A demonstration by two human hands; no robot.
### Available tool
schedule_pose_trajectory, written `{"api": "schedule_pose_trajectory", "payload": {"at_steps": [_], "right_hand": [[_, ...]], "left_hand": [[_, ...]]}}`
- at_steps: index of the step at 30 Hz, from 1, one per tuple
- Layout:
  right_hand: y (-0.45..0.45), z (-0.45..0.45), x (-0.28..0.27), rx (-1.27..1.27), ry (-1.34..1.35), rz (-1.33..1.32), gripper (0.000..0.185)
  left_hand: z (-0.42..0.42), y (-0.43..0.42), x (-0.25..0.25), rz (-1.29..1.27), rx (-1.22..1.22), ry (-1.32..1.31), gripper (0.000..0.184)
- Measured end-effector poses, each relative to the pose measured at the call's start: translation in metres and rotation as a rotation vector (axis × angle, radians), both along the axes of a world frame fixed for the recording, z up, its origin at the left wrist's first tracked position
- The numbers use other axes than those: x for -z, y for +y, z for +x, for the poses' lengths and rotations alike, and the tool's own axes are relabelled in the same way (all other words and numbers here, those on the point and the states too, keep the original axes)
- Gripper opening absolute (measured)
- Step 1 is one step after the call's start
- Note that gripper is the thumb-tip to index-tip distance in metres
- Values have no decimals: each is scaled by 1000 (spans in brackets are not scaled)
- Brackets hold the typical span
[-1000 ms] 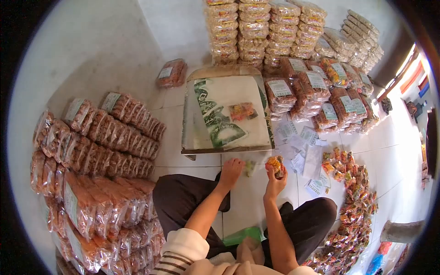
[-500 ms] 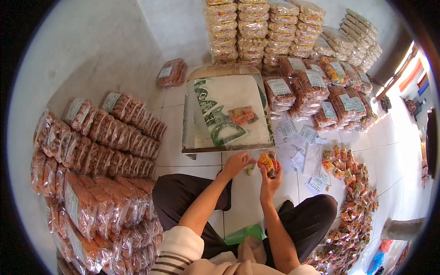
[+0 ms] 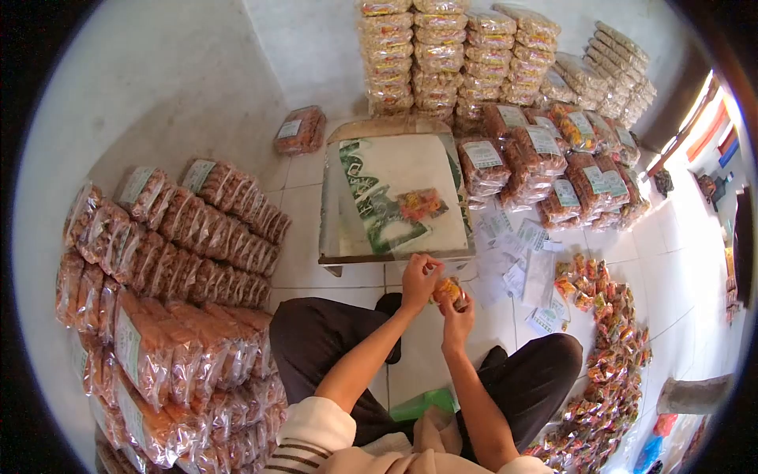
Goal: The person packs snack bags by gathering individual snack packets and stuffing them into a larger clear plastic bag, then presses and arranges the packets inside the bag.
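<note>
Low over the floor between my bent knees, my right hand (image 3: 455,317) is closed around a small clear snack packet (image 3: 448,291) with orange and yellow contents. My left hand (image 3: 418,283) is right beside it, thumb and fingers pinched together; what sits in the pinch is too small to make out. Just beyond both hands stands a low box-like table (image 3: 395,258) with a white and green printed sheet (image 3: 410,162) on top. Another orange and red snack packet (image 3: 421,204) lies flat on that sheet.
Bagged brown snacks (image 3: 189,245) are stacked on the left. More brown bags (image 3: 537,158) and tall piles of pale bags (image 3: 438,55) stand at the back. Paper labels (image 3: 513,253) lie on the tiles, with a long heap of small packets (image 3: 608,355) to the right.
My left hand has moved right and up, its fingers drawing together into a pinch. The packet in my right hand has shifted slightly left and down, so both hands are now close together.
</note>
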State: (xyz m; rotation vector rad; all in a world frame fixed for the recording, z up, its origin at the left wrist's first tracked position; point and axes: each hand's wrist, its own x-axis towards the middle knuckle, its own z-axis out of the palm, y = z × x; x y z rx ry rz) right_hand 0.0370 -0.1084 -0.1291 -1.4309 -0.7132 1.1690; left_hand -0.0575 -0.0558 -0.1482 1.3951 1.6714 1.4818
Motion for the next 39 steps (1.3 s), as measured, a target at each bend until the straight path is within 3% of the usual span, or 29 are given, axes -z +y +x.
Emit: {"api": "schedule_pose_trajectory", "payload": {"at_steps": [2, 5, 8, 10, 11, 13, 17, 19, 20, 22, 23, 25, 26, 28, 31, 36, 37, 39], "right_hand": [[9, 1, -7, 13, 17, -86, 46], [17, 6, -10, 102, 86, 84, 45], [17, 8, -10, 78, -102, 151, 47], [8, 8, -15, -136, -590, 83, 52], [6, 10, -10, -135, -589, 80, 52], [6, 13, -2, -256, -895, 280, 50], [16, 12, -5, -174, -924, 385, 45], [29, 17, 9, -240, -463, 116, 34], [34, 21, 11, -241, -462, 116, 34], [47, 24, 5, -328, 253, -170, 24], [53, 21, 8, -334, 255, -171, 24], [65, 14, 22, -393, 704, -93, 28], [72, 11, 28, -395, 704, -97, 28], [86, -2, 36, -631, 690, -51, 32], [99, -27, 46, -527, 834, -47, 34], [129, -54, 47, -506, 787, -61, 40], [132, -56, 44, -532, 737, -8, 42], [132, -57, 32, -503, 652, -82, 43]], "left_hand": [[0, -4, -4, 38, -1, 77, 11], [-2, -9, -8, 53, 0, 84, 10], [-4, -10, -4, 53, 12, 111, 10], [-3, -10, -6, 90, 5, 101, 10], [-2, -12, -6, 126, -1, 92, 10], [1, -12, -9, 120, 16, 74, 10], [2, -13, -9, 111, 46, 48, 10], [1, -12, -8, 113, 23, 44, 10], [0, -12, -7, 111, -3, 43, 9], [-1, -13, -11, 111, 20, 31, 9], [-3, -13, -13, 111, 47, 16, 8], [-5, -13, -12, 116, 37, 49, 9], [-6, -12, -12, 123, 34, 82, 9], [-10, -7, -4, 173, 82, 89, 10], [-19, -4, -5, 191, 173, 163, 11], [-26, -3, -10, 204, 166, 299, 24], [-24, 1, -6, 217, -137, 261, 33], [-24, 10, 7, 225, -443, 221, 41]]}}
